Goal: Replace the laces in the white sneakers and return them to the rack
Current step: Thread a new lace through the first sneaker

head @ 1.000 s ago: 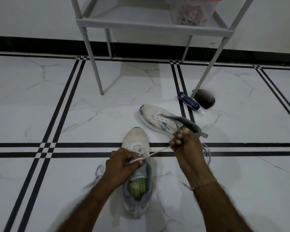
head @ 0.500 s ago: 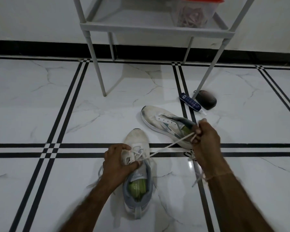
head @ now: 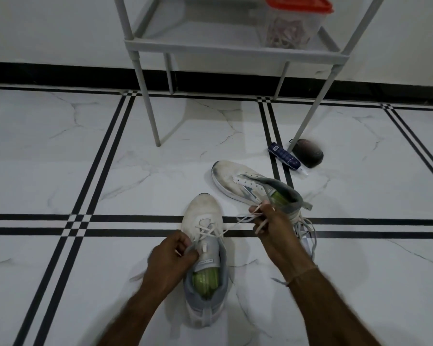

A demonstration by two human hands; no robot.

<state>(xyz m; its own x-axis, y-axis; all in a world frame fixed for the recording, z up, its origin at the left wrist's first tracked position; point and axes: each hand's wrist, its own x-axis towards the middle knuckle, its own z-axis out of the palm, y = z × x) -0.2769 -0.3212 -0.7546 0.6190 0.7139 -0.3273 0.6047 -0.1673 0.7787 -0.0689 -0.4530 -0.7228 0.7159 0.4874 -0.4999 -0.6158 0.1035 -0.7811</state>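
A white sneaker [head: 202, 216] with a grey collar and green insole stands on the floor, toe pointing away from me. A white lace [head: 231, 226] runs through its lower eyelets. My left hand [head: 171, 260] grips the sneaker's left side and pinches a lace end. To the right and slightly above, my right hand [head: 273, 231] pinches the other lace strand, which runs from the eyelets up to it. The second white sneaker [head: 238, 182] lies behind, with no lace, partly hidden by my right hand.
A grey rack [head: 210, 49] stands at the back wall; on its shelf is a clear box with a red lid [head: 291, 23] holding laces. A blue tube [head: 284, 156] and a dark round object [head: 308, 153] lie by the rack's right leg. Grey laces [head: 308, 236] lie behind my right wrist.
My right hand drew the lace out to the right, then came back in toward the sneaker. My left hand shifted lower along the sneaker's left side.
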